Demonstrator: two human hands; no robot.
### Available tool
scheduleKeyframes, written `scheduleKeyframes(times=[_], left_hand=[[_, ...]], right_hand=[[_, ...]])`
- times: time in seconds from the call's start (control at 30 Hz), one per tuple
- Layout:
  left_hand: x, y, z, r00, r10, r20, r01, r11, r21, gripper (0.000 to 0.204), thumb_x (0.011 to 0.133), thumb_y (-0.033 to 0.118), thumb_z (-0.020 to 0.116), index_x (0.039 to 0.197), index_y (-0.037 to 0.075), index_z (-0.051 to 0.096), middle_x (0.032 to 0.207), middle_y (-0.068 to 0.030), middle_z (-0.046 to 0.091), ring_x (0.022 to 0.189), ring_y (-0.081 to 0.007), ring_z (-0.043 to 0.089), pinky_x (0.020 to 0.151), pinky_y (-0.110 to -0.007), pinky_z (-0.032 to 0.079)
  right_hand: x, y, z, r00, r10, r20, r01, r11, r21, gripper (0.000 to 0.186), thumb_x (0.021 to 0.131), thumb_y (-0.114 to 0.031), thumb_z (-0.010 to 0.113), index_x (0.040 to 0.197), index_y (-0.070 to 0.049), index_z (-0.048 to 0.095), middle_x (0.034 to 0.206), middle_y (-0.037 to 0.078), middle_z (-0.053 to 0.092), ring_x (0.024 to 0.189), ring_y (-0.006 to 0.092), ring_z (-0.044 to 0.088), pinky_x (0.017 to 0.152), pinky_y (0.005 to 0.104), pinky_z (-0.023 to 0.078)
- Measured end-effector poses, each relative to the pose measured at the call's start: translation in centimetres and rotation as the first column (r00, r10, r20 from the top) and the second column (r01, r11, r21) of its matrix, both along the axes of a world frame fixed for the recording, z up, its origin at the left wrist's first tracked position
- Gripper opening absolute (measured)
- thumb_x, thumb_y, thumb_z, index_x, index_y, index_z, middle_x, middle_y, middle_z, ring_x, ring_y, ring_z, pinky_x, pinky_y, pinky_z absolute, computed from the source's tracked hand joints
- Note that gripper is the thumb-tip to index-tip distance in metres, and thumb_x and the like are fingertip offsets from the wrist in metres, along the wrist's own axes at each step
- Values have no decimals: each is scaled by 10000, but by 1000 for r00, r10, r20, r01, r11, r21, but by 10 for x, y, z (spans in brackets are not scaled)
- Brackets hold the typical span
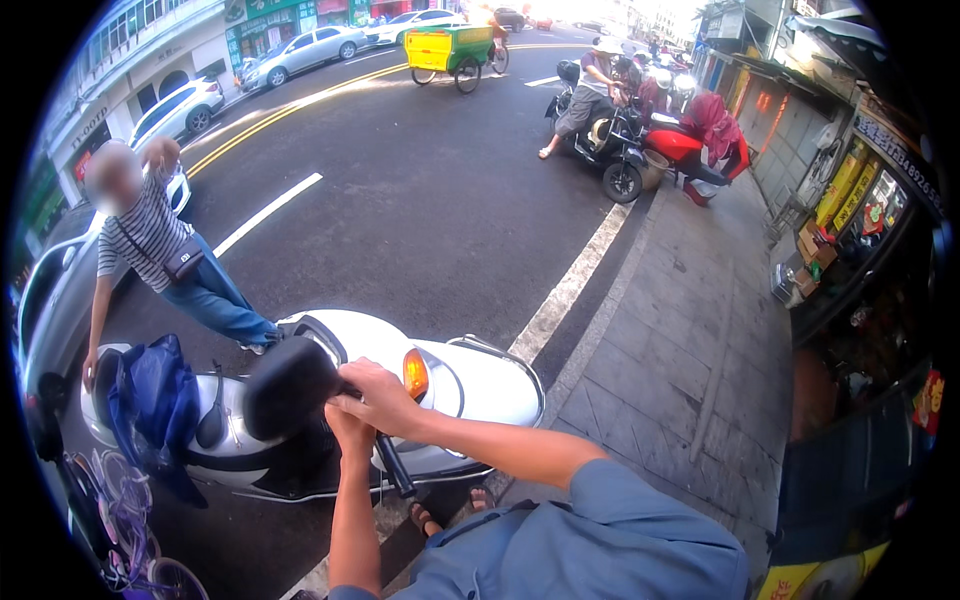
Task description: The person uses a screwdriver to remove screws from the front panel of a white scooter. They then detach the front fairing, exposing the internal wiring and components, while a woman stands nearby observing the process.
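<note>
A white scooter (480,372) stands in front of me, its front with an orange turn light (415,374) toward the right. My right hand (380,396) is closed at the right edge of a black oval rear-view mirror (290,390). Just below and touching it, my left hand (348,425) is also closed, its fingers partly hidden by the right hand. What the left fingers hold cannot be made out. A black handlebar grip (394,466) sticks out below my hands. Dark blue cloth (155,395) lies over the scooter's rear seat.
A person in a striped shirt (150,240) stands at the left, one hand at the scooter's rear. A purple bicycle (125,520) is at lower left. Beyond are parked cars (300,58), a green-and-yellow cargo tricycle (450,52), a rider on a black scooter (600,125) and a red motorbike (680,150).
</note>
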State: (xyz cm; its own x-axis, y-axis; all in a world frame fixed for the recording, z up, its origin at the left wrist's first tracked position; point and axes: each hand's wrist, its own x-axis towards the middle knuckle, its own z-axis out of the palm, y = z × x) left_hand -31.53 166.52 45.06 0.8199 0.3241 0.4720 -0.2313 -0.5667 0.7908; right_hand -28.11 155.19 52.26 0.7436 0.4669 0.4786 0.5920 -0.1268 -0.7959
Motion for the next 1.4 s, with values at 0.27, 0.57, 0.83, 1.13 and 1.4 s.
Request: scheduleKeyframes(times=[0.27, 0.57, 0.83, 1.13, 1.4], left_hand=[[12, 8, -12, 1000, 3, -17, 1, 966, 258, 178, 851, 178, 686, 946, 30, 654, 850, -192, 653, 832, -413, 653, 729, -469, 514], [-27, 9, 44, 965, -105, -241, 101, 994, -29, 254, 810, 95, 770, 1031, -13, 705, 879, -132, 672, 734, -226, 650, 696, -336, 513], [-19, 9, 42, 942, -168, -291, 112, 974, -199, 144, 822, 9, 745, 923, -25, 650, 811, -117, 688, 728, -167, 677, 669, -311, 512], [9, -3, -11, 973, -67, 222, 16, 975, 221, 205, 886, 180, 619, 983, 6, 666, 857, -186, 623, 772, -399, 631, 685, -446, 508], [-15, 23, 21, 952, -112, -285, 110, 994, -20, 268, 822, 240, 765, 1004, 45, 741, 882, -129, 693, 776, -254, 661, 716, -373, 521]], right_hand=[[-13, -16, -8, 997, -79, -10, 79, 984, 161, 245, 907, -52, 658, 1146, -9, 634, 1111, 127, 605, 1081, 292, 571, 926, 429, 474], [5, -5, -27, 868, 109, -485, 240, 762, 602, 253, 1017, -244, 648, 1060, -14, 554, 950, 53, 631, 926, 134, 663, 842, 294, 527], [26, 10, -3, 937, -70, -341, 136, 975, 176, 230, 999, -190, 627, 1076, 26, 621, 889, 100, 686, 830, 182, 675, 794, 312, 537], [0, -21, -21, 975, 128, -182, -94, 978, 185, 230, 911, -149, 720, 1048, 11, 629, 922, 127, 653, 851, 242, 639, 767, 353, 510], [-10, -21, -26, 925, -29, -380, 94, 984, 152, 215, 975, -197, 698, 1084, -16, 656, 948, 66, 665, 920, 157, 623, 825, 317, 493]])
